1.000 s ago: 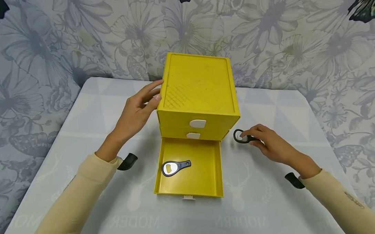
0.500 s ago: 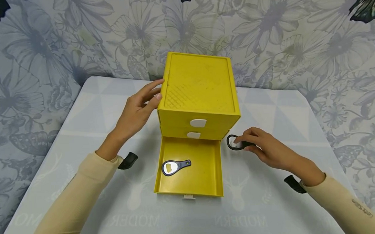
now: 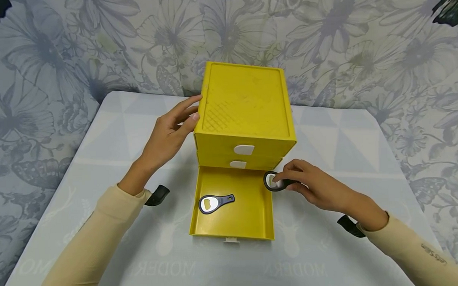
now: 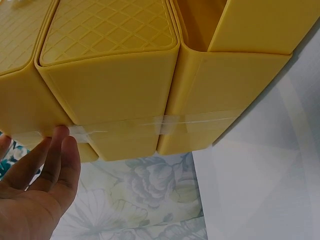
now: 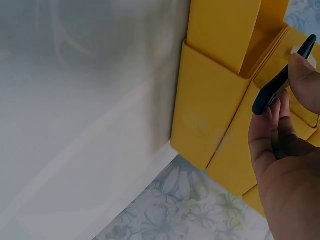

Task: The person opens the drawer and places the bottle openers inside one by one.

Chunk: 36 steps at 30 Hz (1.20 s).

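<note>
A yellow drawer cabinet (image 3: 246,100) stands at the table's middle, its bottom drawer (image 3: 250,218) pulled out. Inside that drawer, toward the left, lies a bottle opener (image 3: 214,203) with a dark blue rim and handle. My left hand (image 3: 166,134) rests its fairly straight fingertips against the cabinet's left side; the left wrist view shows these fingers (image 4: 61,155) by a strip of clear tape. My right hand (image 3: 315,186) pinches a second, black-rimmed bottle opener (image 3: 269,184) between thumb and fingers, over the drawer's right edge. The right wrist view shows this opener edge-on.
Two upper drawers with white pull tabs (image 3: 244,150) are pushed in above the pulled-out one. A pale patterned cloth covers the table (image 3: 350,147). Behind the cabinet hangs a floral backdrop (image 3: 165,48).
My right hand has carried the black-rimmed bottle opener leftward and slightly nearer, from beside the cabinet to the drawer's right edge. My left hand keeps its place on the cabinet.
</note>
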### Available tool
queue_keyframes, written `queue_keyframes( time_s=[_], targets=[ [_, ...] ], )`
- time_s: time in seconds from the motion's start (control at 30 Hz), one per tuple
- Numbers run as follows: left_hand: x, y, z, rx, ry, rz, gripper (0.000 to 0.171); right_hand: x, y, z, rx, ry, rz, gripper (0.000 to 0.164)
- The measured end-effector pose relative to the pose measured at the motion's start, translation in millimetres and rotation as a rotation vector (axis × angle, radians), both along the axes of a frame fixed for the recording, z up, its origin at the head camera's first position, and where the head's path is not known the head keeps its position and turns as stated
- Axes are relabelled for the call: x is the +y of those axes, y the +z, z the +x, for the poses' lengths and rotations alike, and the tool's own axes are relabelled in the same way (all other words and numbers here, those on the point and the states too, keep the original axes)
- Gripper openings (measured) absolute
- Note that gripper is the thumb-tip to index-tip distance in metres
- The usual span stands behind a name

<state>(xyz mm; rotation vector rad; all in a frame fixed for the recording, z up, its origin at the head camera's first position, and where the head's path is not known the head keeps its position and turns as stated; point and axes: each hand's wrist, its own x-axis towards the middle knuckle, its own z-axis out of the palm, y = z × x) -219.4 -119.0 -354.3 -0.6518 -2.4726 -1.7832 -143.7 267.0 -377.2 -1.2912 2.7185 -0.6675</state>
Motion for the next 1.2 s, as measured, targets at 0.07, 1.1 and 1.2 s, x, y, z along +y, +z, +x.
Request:
queue_keyframes(
  time_s=[0.07, 1.1, 1.2],
  targets=[
    [0, -0.1, -0.2, 0.003, 0.0, -0.003, 0.046, -3, -0.3, 1.0, -0.008, 0.01, -0.003, 0.042],
    [0, 0.0, -0.4, -0.007, -0.004, -0.003, 0.046, -77, -32.3, 11.2, -0.187, 0.203, 0.038, 0.03],
    [0, -0.1, -0.4, -0.004, 0.002, -0.009, 0.046, -80, -34.2, 11.2, -0.22, 0.205, 0.072, 0.029]
  ],
)
